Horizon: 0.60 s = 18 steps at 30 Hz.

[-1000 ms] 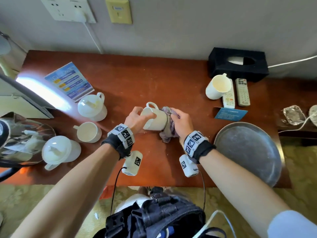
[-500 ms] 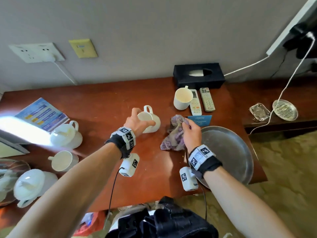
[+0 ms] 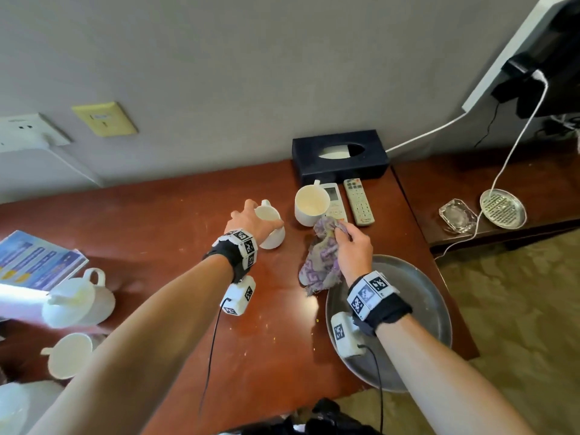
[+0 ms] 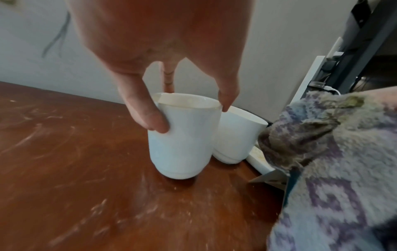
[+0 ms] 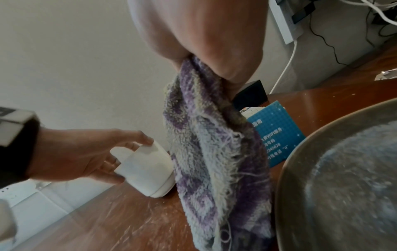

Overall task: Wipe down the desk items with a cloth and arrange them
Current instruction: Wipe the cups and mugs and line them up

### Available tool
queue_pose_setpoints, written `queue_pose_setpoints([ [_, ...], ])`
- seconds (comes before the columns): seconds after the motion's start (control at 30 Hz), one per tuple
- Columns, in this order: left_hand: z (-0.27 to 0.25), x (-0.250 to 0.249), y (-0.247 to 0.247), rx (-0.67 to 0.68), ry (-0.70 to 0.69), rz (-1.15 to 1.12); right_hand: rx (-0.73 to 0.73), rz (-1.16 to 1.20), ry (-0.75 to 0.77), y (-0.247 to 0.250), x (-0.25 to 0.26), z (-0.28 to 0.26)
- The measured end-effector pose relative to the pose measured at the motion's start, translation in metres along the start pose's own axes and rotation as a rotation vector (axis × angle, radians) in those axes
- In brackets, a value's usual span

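Note:
My left hand (image 3: 251,219) grips a white mug (image 3: 272,229) by its rim from above, thumb and fingers curled round the top (image 4: 182,117); the mug stands upright on or just above the brown desk (image 3: 175,221). Right beside it stands a second white mug (image 3: 311,206) (image 4: 235,135). My right hand (image 3: 350,246) holds a purple patterned cloth (image 3: 321,262) (image 5: 214,161) that hangs from its fingers over the desk, between the gripped mug and a round metal tray (image 3: 420,309).
Two remotes (image 3: 358,200) and a black tissue box (image 3: 339,157) lie behind the mugs. A blue card (image 5: 277,134) stands near the tray. A white teapot (image 3: 78,301), a cup (image 3: 67,354) and a leaflet (image 3: 34,262) sit at the left. An ashtray (image 3: 458,215) and metal dish (image 3: 502,208) rest on the lower side table.
The cloth came off the mug. My left hand carried the mug right and back, setting it upright beside the second mug; my right hand drew the hanging cloth toward the tray.

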State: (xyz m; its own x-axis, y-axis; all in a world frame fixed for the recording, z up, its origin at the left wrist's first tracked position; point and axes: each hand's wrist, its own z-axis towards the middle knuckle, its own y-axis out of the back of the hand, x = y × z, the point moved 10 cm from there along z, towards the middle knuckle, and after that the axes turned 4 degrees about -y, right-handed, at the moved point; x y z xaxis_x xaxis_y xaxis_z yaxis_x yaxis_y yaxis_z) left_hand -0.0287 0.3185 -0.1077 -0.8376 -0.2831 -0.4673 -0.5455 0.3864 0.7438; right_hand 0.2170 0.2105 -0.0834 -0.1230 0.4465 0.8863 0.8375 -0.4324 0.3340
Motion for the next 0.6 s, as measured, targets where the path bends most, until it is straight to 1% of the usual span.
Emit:
queue_pose_setpoints([
  [0.13,0.019,-0.020,0.002,-0.023,-0.023,0.020,0.022,-0.019,-0.023,-0.005,-0.001,0.012],
  [0.3,0.034,-0.037,0.001,-0.013,-0.059,0.067,0.033,-0.034,-0.031,-0.005,-0.001,0.021],
  [0.6,0.039,-0.044,-0.003,-0.010,-0.080,0.120,-0.007,-0.026,-0.035,0.009,-0.001,0.023],
])
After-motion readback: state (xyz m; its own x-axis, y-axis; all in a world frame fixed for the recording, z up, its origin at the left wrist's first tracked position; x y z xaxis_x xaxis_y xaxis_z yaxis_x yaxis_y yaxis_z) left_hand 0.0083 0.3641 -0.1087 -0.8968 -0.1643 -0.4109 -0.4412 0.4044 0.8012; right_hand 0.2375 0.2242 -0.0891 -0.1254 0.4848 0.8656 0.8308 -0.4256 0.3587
